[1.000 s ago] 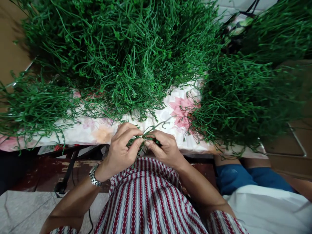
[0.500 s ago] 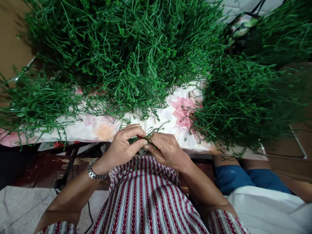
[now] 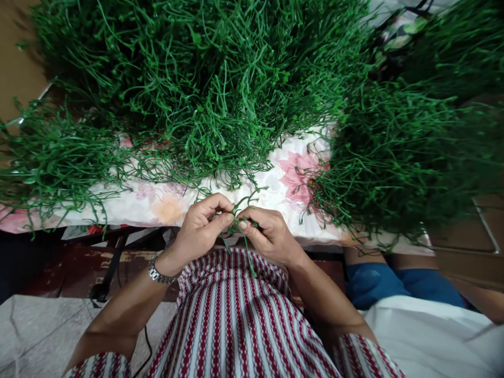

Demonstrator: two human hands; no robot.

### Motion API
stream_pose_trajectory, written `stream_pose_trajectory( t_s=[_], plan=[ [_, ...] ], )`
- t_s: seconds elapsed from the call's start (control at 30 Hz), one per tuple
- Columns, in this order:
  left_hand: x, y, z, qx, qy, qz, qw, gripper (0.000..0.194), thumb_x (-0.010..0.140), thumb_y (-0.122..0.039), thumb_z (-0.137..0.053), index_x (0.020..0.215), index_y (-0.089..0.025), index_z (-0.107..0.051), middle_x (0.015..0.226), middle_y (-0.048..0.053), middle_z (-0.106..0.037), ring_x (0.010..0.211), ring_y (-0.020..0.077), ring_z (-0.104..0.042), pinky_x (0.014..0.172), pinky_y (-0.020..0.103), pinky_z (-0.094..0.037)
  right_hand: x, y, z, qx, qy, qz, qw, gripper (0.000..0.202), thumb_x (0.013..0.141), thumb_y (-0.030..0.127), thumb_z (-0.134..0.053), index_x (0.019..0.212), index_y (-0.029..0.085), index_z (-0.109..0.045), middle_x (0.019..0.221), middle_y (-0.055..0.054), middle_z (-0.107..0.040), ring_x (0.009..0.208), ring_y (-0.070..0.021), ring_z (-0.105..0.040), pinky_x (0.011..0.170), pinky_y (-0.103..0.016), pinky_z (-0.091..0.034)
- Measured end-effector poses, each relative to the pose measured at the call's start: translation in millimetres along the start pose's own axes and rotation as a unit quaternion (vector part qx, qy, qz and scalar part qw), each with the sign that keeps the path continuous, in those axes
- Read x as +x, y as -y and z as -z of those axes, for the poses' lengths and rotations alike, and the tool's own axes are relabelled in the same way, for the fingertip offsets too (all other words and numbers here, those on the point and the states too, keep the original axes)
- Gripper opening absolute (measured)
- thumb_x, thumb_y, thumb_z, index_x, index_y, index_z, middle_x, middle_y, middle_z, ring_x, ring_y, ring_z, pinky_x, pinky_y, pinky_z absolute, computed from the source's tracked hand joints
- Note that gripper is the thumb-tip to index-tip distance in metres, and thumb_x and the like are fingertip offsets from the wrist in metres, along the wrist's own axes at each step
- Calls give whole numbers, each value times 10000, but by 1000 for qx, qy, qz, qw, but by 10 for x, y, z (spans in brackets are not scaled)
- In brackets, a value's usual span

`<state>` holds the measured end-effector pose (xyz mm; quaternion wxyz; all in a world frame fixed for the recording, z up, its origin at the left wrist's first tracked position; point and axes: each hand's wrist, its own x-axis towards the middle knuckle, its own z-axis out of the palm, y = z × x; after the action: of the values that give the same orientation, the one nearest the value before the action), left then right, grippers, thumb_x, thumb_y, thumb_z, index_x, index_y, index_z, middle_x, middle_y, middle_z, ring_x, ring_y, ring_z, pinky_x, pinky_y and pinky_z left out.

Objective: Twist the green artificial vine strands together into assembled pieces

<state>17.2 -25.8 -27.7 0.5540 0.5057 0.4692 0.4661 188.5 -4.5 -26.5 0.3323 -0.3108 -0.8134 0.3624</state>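
A thin branched green stem (image 3: 248, 198) with small nubs at its tips is pinched between my hands, just in front of the table's near edge. My left hand (image 3: 207, 223), with a metal watch on the wrist, grips it between thumb and forefinger. My right hand (image 3: 270, 231) pinches it close beside the left, fingertips almost touching. Parts of the stem hang below the hands toward the striped shirt. Whether it is plastic or a real plant I cannot tell for certain. Beyond my hands lies a big heap of similar green stems (image 3: 220, 94).
A flowered tablecloth (image 3: 275, 189) covers the narrow table. Smaller heaps of green stems lie at the left (image 3: 59, 157) and right (image 3: 386, 163). To my right sits another person in blue shorts (image 3: 378, 283). A patterned bag (image 3: 401, 34) is at the back right.
My fingertips have shifted slightly up and a little apart. More of the stem shows between and below them, with one strand now hanging down in front of the shirt.
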Motion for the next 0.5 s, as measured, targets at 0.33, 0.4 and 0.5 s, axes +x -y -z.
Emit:
stream_pose_trajectory(
  t_s=[0.33,0.4,0.5],
  plan=[
    [-16,24,-11,26,-12,0,1000,139,782,-249,-606,706,-174,-517,711,-1,-497,672,121,-461,600,227,-373,2,-33,-33,-42,9,14,999,237,937,264,-412,750,159,-514,635,9,-491,565,-90,-452,551,-201,-352],
    [-31,14,6,57,4,2,998,115,805,-236,-570,730,-176,-507,710,-3,-485,667,121,-452,607,229,-371,-2,-40,-39,-53,17,31,998,235,937,251,-405,745,161,-508,642,6,-495,567,-93,-447,551,-205,-352],
    [-49,-12,39,87,39,-2,995,102,825,-236,-542,757,-173,-501,706,-8,-469,656,116,-439,611,229,-368,-11,-53,-48,-80,24,52,995,211,930,220,-398,755,164,-500,650,2,-497,573,-100,-442,553,-213,-352]
  ],
)
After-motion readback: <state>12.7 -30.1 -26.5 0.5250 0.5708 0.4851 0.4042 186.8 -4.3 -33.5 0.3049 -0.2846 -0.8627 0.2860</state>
